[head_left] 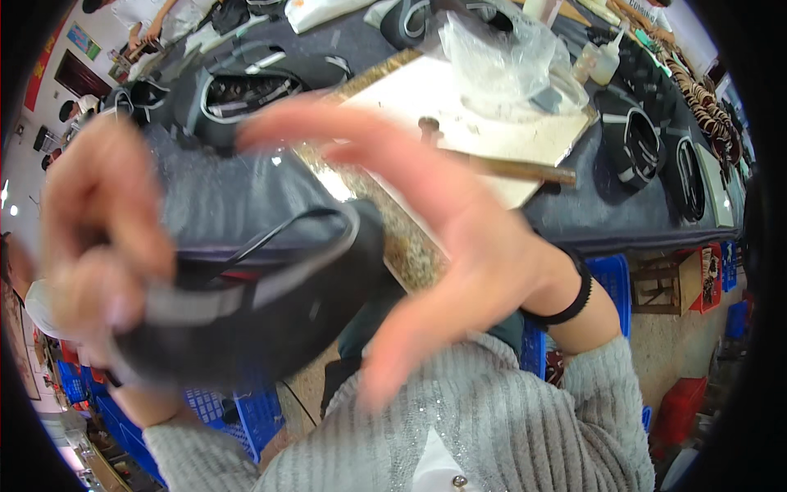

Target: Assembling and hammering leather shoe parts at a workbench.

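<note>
A black shoe upper (270,328) with grey trim along its opening hangs in front of my body, blurred by motion. My left hand (106,230) grips one end of it, with the fingers curled. A thin black cord loops over the opening, and a bit of red shows inside. My right hand (443,221) reaches across to the other side of the piece, its fingers and thumb spread wide and nothing between them. It appears apart from the shoe upper. Beyond that hand, a hammer (525,168) with a wooden handle lies on a white board (393,94).
The table has a dark padded cover (221,189). A crumpled clear plastic bag (500,66) rests on the board, near a squeeze bottle (605,61). More black shoe uppers (631,143) lie around. Blue crates (258,418) stand below, with a wooden stool (660,283) at right.
</note>
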The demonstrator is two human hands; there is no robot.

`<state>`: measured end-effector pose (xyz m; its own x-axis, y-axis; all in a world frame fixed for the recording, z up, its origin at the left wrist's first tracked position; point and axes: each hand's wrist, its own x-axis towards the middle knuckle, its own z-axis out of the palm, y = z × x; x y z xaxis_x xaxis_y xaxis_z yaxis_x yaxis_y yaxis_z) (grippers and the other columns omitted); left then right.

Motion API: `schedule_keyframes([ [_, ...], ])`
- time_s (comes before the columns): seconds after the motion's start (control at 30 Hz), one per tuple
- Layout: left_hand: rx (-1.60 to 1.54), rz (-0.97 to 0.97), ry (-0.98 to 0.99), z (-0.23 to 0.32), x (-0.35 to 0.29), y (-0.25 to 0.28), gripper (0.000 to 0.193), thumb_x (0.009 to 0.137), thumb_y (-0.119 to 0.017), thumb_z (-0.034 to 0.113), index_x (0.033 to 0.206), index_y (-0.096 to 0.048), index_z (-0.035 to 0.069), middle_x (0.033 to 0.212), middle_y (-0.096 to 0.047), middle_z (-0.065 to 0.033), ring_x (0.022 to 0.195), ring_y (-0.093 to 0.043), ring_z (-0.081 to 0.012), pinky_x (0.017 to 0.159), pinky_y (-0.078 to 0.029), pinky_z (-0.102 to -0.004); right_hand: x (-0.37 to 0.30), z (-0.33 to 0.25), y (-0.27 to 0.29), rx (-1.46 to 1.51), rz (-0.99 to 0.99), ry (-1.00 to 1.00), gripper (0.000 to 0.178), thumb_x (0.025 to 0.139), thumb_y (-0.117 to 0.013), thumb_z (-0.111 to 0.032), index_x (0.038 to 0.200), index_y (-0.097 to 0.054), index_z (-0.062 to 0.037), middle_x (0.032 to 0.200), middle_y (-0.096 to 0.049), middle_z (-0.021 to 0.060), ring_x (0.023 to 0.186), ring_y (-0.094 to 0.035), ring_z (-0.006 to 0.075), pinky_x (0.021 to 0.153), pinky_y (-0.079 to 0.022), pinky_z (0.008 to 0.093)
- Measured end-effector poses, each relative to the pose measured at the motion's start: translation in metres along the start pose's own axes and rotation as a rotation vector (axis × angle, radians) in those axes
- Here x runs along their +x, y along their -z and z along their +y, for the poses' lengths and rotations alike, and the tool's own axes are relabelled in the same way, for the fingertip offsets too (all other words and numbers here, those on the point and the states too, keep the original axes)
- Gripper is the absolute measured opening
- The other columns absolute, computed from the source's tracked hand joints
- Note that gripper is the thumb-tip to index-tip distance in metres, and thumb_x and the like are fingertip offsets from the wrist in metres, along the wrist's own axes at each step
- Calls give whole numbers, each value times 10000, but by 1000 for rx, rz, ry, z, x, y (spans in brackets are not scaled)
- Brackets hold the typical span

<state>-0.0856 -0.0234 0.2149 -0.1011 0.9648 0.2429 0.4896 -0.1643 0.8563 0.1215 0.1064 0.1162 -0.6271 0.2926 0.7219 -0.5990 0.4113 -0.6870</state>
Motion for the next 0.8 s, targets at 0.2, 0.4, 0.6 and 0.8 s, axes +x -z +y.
schedule_keyframes([
  [0.2, 401, 50, 111, -10, -56, -4, 473, 690, -748, 357, 908, -579, -27, 607, -575, -2, 499, -482, -43, 479, -320, -201, -30, 11, -59, 553, -326, -590, 268, 878, -640, -219, 915, -619, 46, 712, -606, 35, 676, -526, 60, 589, -446, 253],
  [0.4, -218, -390, 320, -116, -42, -125, 246, 793, -725, 137, 963, -609, 4, 844, -625, -17, 782, -578, -84, 675, -463, -230, -121, -1, 17, -50, -241, -962, 314, 839, -681, -280, 899, -646, 26, 712, -619, 97, 686, -572, 113, 605, -457, 295],
  [0.6, 252, -197, -153, -135, -18, -195, 231, 731, -748, 64, 907, -607, 16, 786, -589, -102, 705, -586, -250, 628, -469, -304, -151, -13, 27, -1232, 13, -417, 332, 695, -743, -183, 988, -632, -73, 1023, -592, 107, 1001, -564, 285, 877, -435, 418],
  [0.8, 180, -103, -201, -147, -33, -193, 228, 720, -757, 36, 909, -631, 19, 816, -576, -103, 686, -570, -250, 605, -462, -312, -156, 32, 34, -947, -196, -254, 243, 728, -730, -137, 958, -656, -106, 1034, -569, 41, 1114, -505, 274, 978, -373, 490],
])
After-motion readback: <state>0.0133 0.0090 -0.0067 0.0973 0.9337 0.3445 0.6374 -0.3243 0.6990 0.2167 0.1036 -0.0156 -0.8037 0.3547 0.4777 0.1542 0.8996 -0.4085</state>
